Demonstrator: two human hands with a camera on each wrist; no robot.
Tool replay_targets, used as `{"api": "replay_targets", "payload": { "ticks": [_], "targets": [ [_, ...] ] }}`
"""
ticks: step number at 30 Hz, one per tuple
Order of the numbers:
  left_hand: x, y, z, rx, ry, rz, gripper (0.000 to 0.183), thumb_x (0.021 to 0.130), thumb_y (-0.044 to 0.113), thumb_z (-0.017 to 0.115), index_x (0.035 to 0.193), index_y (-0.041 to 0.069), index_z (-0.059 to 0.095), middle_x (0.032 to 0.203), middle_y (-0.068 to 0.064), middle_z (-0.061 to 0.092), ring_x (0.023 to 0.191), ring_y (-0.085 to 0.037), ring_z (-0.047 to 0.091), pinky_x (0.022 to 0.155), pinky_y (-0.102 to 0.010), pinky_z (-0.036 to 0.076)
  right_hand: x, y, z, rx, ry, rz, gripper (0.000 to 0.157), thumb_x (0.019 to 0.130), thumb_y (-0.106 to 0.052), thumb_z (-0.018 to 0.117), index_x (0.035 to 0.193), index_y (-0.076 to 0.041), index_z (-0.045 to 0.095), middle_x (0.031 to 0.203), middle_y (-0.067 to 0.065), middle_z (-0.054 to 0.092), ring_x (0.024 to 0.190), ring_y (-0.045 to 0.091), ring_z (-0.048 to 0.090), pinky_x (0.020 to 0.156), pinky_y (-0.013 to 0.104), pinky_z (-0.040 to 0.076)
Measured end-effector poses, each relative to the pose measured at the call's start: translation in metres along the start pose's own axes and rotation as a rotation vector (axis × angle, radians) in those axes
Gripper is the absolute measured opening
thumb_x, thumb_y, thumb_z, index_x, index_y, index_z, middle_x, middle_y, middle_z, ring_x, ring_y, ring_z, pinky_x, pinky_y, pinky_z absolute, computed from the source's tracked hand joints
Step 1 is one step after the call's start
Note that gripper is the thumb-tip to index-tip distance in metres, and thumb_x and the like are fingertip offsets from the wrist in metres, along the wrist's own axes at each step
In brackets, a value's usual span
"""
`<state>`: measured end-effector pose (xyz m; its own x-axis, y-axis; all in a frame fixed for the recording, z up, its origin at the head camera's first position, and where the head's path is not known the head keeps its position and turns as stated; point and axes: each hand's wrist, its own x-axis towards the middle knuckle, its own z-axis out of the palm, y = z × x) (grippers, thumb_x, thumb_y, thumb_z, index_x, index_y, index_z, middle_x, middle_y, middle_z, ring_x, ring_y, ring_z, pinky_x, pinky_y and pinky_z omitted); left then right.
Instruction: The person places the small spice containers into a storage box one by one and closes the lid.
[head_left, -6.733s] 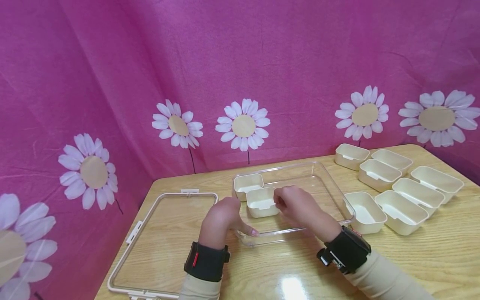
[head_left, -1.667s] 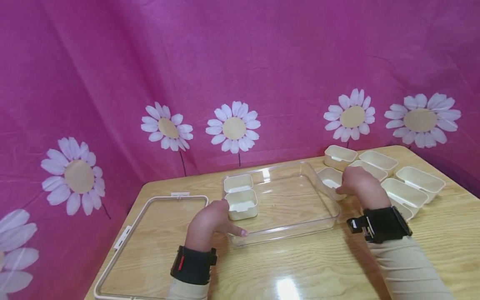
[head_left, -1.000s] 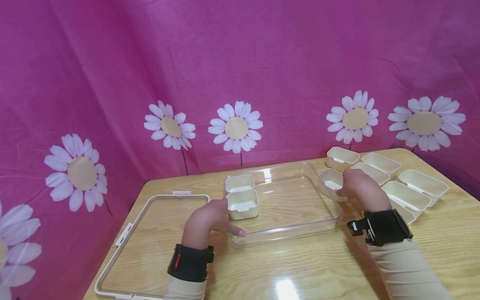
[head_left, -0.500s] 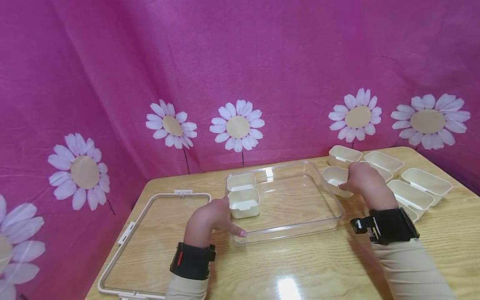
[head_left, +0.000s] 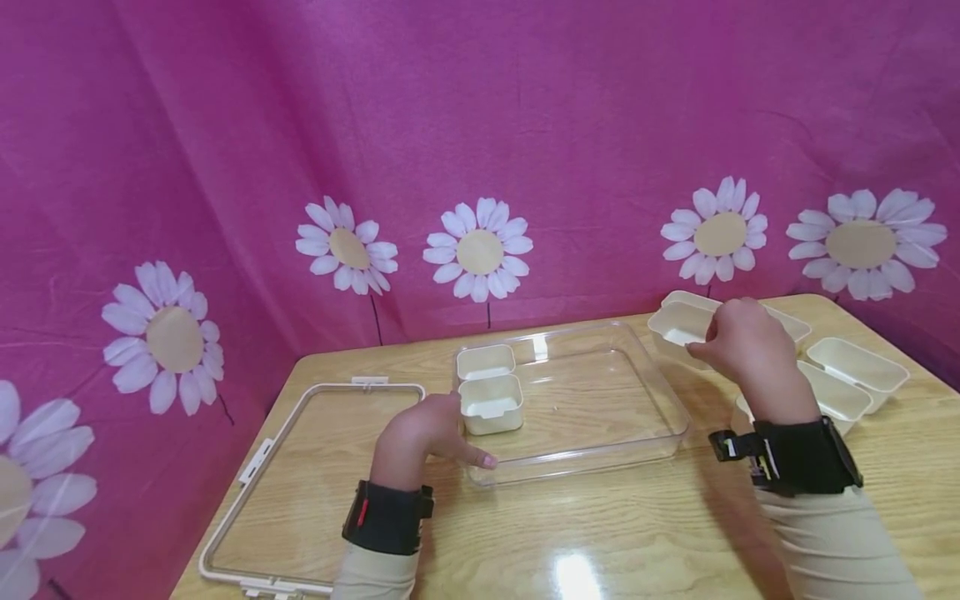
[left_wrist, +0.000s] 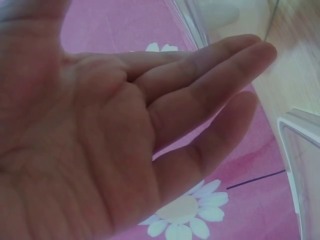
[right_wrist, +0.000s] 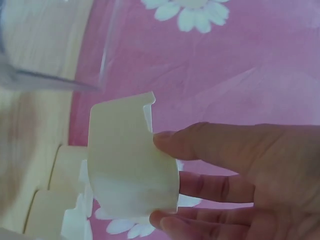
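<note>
My right hand (head_left: 757,354) pinches a small cream bin (head_left: 681,327) between thumb and fingers, holding it up to the right of the clear plastic box (head_left: 577,462). In the right wrist view, the thumb lies near the notch in the rim of the cream bin (right_wrist: 130,160), with fingertips on its other side. My left hand (head_left: 423,433) rests at the clear box's front left corner, its thumb along the front rim; in the left wrist view the fingers (left_wrist: 215,75) are nearly straight. Inside the box, two cream bins, a rear one (head_left: 486,361) and a front one (head_left: 491,406), stand along the left wall.
More cream bins, among them one at the right (head_left: 862,362), stand on the wooden table (head_left: 622,533), partly hidden by my right hand. A clear lid with a white frame (head_left: 247,492) lies at left. Behind hangs a pink flowered cloth (head_left: 585,142).
My right hand has left the bins inside the clear box, moved right, and taken hold of another cream bin. Just now it has lifted that bin up and back. My left hand stays at the corner.
</note>
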<state>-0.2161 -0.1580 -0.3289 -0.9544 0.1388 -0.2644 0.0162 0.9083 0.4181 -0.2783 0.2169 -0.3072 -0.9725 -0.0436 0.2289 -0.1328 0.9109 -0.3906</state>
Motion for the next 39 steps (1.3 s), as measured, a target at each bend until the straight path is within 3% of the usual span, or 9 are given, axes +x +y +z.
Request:
{"api": "replay_targets", "payload": {
  "ticks": [6,12,18,24,30,39],
  "targets": [
    [0.001,-0.001,0.000,0.001,0.015,0.001,0.091,0.065,0.037,0.097,0.136,-0.001,0.055,0.121,-0.016,0.066,0.108,-0.030,0.060,0.098,-0.050,0.049,-0.003,-0.015,-0.004,0.027,0.012,-0.109,0.029,0.078,-0.022,0.083,0.076,0.004,0.069,0.077,0.017,0.061,0.074,0.034,0.057,0.063,0.045,0.045],
    [0.000,0.002,0.001,0.022,0.025,-0.017,0.089,0.065,0.038,0.096,0.134,-0.003,0.056,0.114,-0.015,0.066,0.101,-0.028,0.060,0.094,-0.048,0.050,-0.005,-0.039,0.006,0.060,-0.004,-0.261,0.028,0.077,-0.022,0.086,0.075,0.002,0.071,0.075,0.013,0.060,0.071,0.028,0.051,0.063,0.039,0.041],
    [-0.003,0.006,0.001,0.055,0.045,-0.033,0.081,0.063,0.039,0.097,0.122,-0.004,0.061,0.103,-0.013,0.066,0.091,-0.026,0.059,0.087,-0.044,0.052,-0.011,-0.068,0.023,0.074,-0.068,-0.398,0.025,0.075,-0.022,0.087,0.071,-0.003,0.072,0.068,0.003,0.064,0.066,0.020,0.052,0.062,0.037,0.044],
    [-0.003,0.007,0.000,0.077,0.045,-0.065,0.080,0.063,0.041,0.097,0.119,-0.005,0.062,0.096,-0.012,0.064,0.086,-0.025,0.057,0.081,-0.042,0.052,-0.019,-0.086,0.038,0.089,-0.150,-0.527,0.023,0.071,-0.021,0.089,0.064,-0.008,0.072,0.068,0.001,0.061,0.067,0.015,0.050,0.062,0.033,0.044],
    [-0.002,0.006,0.000,0.071,0.051,-0.054,0.078,0.064,0.039,0.097,0.118,-0.005,0.062,0.096,-0.012,0.065,0.085,-0.025,0.058,0.081,-0.042,0.052,-0.023,-0.095,0.049,0.079,-0.251,-0.571,0.021,0.068,-0.017,0.090,0.062,-0.010,0.071,0.067,-0.003,0.059,0.064,0.012,0.049,0.062,0.030,0.044],
    [-0.002,0.006,0.000,0.066,0.048,-0.038,0.076,0.064,0.038,0.097,0.116,-0.006,0.062,0.096,-0.012,0.065,0.085,-0.025,0.057,0.081,-0.042,0.052,-0.028,-0.099,0.062,0.044,-0.319,-0.598,0.025,0.066,-0.015,0.090,0.059,-0.014,0.066,0.064,-0.009,0.057,0.061,0.007,0.048,0.062,0.026,0.042]
  ]
}}
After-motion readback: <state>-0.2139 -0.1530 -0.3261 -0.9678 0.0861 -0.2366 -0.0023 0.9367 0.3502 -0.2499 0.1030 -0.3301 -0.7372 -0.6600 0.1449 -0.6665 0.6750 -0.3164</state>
